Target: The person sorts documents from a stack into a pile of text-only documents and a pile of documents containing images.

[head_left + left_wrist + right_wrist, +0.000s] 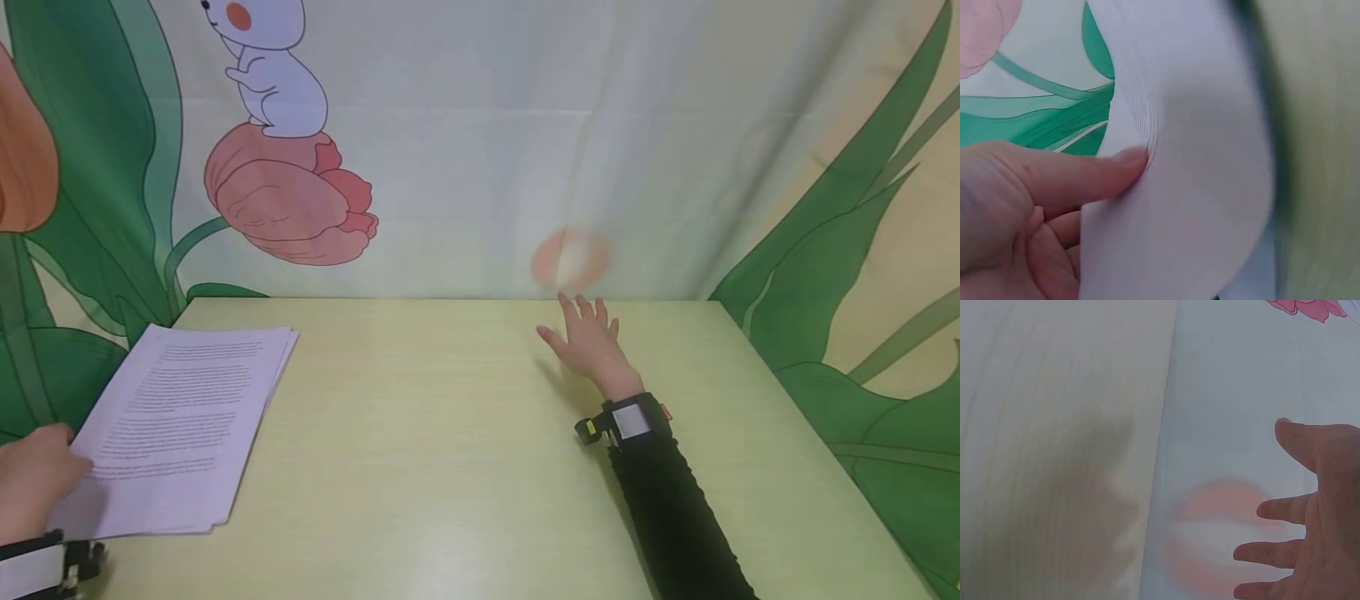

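At the left of the table my left hand [41, 475] grips the edge of a stack of printed paper sheets [180, 408]. In the left wrist view my thumb [1129, 162] presses on the sheets [1197, 156], which bow along their edge, with the other fingers partly hidden behind them. My right hand [596, 346] reaches over the table's far side with fingers spread and nothing in its grasp. Just beyond its fingertips is a motion-blurred, ball-like round thing [549, 257], orange-pink with a pale band. The right wrist view shows this round thing [1222, 497] close by the fingers.
The pale wooden table [420, 433] ends at a straight far edge. Behind it hangs a pale curtain [480, 150] printed with leaves, flowers and a white animal. Each wrist wears a black strap with a small camera, such as the right one [637, 421].
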Demonstrator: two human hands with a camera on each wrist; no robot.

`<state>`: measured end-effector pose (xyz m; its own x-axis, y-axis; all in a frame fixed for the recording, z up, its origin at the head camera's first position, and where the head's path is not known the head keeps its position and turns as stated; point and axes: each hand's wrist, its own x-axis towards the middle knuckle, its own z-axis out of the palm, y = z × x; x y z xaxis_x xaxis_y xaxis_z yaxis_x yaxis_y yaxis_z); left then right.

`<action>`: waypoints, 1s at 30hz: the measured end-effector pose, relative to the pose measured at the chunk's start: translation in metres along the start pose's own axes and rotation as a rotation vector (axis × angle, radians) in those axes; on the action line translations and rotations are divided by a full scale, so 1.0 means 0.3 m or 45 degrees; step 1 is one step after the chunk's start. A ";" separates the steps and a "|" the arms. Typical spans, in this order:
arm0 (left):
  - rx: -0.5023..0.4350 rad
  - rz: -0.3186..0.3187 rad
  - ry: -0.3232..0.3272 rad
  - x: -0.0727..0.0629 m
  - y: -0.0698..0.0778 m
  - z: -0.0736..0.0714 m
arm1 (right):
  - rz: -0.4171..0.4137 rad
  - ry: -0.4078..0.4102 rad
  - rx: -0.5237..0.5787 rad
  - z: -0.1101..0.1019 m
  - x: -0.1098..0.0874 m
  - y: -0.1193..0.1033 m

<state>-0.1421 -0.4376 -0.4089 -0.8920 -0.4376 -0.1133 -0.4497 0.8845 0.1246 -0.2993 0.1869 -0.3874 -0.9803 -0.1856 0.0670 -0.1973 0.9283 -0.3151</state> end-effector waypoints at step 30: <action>-0.820 0.539 0.033 -0.137 0.523 -0.007 | -0.110 -0.130 0.238 0.074 0.038 -0.022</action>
<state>-0.1759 -0.2812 -0.3827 -0.9911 -0.0940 0.0943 -0.0007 0.7118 0.7023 -0.3091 0.1714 -0.4056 -0.9532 -0.3023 0.0084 -0.2685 0.8334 -0.4830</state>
